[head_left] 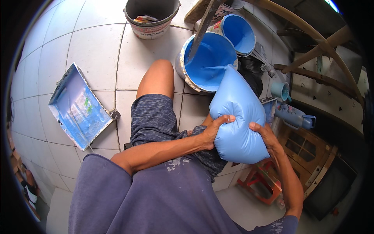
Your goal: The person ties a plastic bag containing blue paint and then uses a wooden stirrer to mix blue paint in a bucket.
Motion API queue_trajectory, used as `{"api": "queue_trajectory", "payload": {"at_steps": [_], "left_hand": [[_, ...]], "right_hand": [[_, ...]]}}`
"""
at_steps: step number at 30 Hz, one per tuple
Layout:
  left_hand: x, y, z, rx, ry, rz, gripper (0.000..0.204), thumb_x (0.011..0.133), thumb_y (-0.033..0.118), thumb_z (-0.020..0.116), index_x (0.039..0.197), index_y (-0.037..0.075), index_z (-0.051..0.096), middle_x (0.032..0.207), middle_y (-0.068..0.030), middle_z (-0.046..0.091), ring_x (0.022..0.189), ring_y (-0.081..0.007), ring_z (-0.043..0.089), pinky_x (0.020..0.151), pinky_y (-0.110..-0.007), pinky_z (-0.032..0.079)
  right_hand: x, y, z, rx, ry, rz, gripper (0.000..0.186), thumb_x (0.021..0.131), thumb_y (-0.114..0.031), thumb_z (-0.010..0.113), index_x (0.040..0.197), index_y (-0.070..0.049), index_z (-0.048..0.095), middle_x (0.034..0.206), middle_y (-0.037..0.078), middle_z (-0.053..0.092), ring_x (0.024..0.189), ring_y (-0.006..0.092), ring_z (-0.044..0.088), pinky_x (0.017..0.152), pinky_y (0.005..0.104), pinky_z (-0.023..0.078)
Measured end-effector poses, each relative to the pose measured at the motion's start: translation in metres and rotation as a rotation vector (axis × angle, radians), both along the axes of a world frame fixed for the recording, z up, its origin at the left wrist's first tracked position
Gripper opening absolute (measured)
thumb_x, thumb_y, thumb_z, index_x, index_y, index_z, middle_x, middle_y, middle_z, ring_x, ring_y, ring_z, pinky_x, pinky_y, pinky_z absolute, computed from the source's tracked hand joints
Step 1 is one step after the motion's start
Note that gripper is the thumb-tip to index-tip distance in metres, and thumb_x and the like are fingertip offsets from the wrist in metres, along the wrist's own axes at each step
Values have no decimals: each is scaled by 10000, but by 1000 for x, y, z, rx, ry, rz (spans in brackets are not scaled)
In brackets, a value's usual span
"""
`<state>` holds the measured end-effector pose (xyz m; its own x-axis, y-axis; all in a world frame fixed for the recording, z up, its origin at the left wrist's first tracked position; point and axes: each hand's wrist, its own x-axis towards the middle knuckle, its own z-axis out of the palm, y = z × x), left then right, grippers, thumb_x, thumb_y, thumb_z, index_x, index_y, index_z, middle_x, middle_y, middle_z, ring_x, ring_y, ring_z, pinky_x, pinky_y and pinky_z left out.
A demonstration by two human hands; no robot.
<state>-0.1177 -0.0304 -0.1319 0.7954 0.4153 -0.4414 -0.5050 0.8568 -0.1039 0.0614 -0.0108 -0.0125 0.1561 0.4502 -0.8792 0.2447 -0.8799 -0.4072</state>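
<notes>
A bulging plastic bag of light blue paint (pixel 237 117) is gripped from both sides. The left hand (pixel 216 130) is closed around its left flank, with the fingers curled over the top of the bulge, and the right hand (pixel 265 134) is pressed against its right flank, fingers wrapped on the plastic. The bag is tilted, its narrow upper end laid over the rim of a large bucket (pixel 206 62), and a thin stream of blue paint is seen running from that end into the bucket. A flat stirring stick (pixel 202 27) is stood in the bucket, leaning toward the top of the view. Just beside it, a smaller blue bucket (pixel 238 34) is set on the tiled floor (pixel 93 50). A paint tray (pixel 80 107) smeared with blue is lying on the floor to the left, well apart from the buckets. A grey bucket (pixel 152 17) is placed at the upper edge.
</notes>
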Motion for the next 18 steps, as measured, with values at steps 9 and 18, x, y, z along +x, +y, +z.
{"api": "queue_trajectory", "payload": {"at_steps": [9, 18], "left_hand": [[5, 4, 2, -47, 52, 57, 762, 724, 370, 658, 1307, -4, 342, 1136, -198, 503, 1061, -296, 547, 904, -441, 483], [1, 6, 6, -10, 48, 74, 721, 736, 409, 639, 1267, -14, 399, 1131, -200, 515, 1061, -304, 553, 916, -441, 476]], "right_hand": [[-10, 6, 4, 71, -66, -34, 870, 673, -411, 754, 1262, 127, 406, 1127, 225, 566, 959, 267, 621, 802, 347, 530], [-12, 8, 5, 119, -95, -53, 797, 654, -364, 771, 1178, 150, 462, 1017, 219, 602, 858, 264, 647, 724, 348, 555]]}}
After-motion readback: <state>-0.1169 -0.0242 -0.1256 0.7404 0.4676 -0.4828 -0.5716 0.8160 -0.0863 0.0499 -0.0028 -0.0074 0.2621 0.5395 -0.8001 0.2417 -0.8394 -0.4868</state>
